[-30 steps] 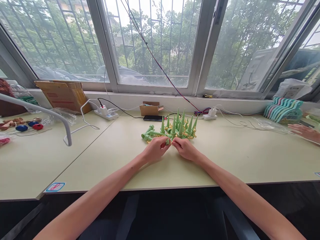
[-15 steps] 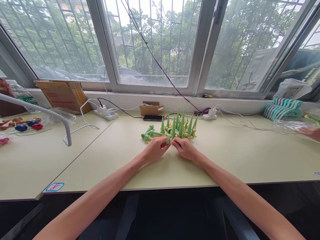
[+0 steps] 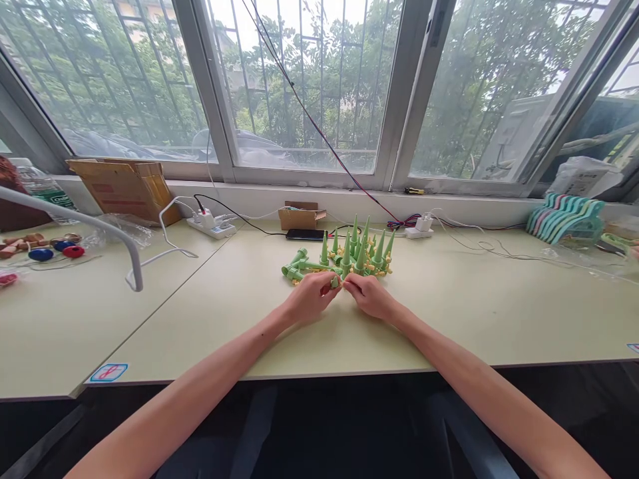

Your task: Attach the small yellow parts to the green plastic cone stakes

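My left hand (image 3: pixel 315 296) is closed around a green plastic plant watering spike (image 3: pixel 335 283), of which only a bit shows between the fingers. Fingertip to fingertip with it, my right hand (image 3: pixel 368 296) is pinched at the end of that spike. What sits inside the right pinch is too small and covered to make out. Just beyond both hands, several green watering spikes (image 3: pixel 360 256) with small yellow valves stand point up. More green spikes (image 3: pixel 299 264) lie on their sides to the left of the upright ones.
A black phone (image 3: pixel 306 235) and an open cardboard box (image 3: pixel 299 216) are behind the spikes. Power strips (image 3: pixel 212 227) with cables run along the windowsill. A grey curved metal tube (image 3: pixel 130 249) reaches in at left. Turquoise hangers (image 3: pixel 564 218) stand at far right.
My hands and the spikes show hardly any movement. At the far right, another person's hand has drawn back almost out of view, off the clear plastic wrap.
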`<state>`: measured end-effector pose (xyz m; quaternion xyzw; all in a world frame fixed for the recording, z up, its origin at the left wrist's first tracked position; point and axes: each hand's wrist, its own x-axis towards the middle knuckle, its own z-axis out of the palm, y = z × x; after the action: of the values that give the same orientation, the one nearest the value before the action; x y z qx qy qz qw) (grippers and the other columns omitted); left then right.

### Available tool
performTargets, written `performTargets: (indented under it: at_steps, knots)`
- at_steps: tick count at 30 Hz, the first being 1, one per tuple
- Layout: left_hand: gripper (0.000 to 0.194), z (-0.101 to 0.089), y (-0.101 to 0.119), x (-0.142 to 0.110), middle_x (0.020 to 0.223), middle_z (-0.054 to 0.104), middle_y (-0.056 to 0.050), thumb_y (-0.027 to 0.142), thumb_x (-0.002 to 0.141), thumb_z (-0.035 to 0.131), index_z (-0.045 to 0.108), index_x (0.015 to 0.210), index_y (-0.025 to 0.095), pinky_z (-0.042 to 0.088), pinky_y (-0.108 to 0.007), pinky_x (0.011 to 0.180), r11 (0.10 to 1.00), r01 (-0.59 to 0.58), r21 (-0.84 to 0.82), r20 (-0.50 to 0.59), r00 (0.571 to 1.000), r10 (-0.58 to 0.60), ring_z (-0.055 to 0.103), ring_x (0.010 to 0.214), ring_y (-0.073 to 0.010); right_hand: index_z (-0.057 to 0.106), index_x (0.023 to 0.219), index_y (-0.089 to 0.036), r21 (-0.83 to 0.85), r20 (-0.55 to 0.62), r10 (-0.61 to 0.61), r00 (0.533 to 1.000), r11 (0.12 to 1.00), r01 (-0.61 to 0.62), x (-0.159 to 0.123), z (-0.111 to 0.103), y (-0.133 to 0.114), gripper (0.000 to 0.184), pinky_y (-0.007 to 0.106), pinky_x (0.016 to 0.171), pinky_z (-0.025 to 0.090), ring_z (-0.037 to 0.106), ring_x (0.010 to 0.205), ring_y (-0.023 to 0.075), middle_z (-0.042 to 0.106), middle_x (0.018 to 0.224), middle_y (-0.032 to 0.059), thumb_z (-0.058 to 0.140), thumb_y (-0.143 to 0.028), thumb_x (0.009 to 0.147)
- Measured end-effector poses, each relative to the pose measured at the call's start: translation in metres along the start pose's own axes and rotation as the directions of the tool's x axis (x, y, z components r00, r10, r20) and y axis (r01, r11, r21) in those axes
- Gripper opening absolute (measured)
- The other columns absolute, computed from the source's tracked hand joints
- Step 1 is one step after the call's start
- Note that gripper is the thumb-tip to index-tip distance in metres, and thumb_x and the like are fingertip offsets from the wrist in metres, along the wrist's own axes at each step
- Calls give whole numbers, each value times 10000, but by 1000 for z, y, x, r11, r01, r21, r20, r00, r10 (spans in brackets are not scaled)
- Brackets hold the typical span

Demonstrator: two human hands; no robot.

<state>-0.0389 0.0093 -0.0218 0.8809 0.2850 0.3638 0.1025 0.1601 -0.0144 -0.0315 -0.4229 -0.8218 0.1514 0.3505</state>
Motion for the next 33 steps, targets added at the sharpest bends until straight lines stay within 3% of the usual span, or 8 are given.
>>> performTargets:
  at_steps: [33]
  knots:
    - [189,-2,4,1,592,475,30,286,901,550,591,754,174,345,-247,548,1000,-12,-21,2,1000,12,396,538,-102,469,771,-205,23,25,25,999,999,-26,-1,0,-2,280,253,569,298,393,553,117,458,613,-35,349,-327,992]
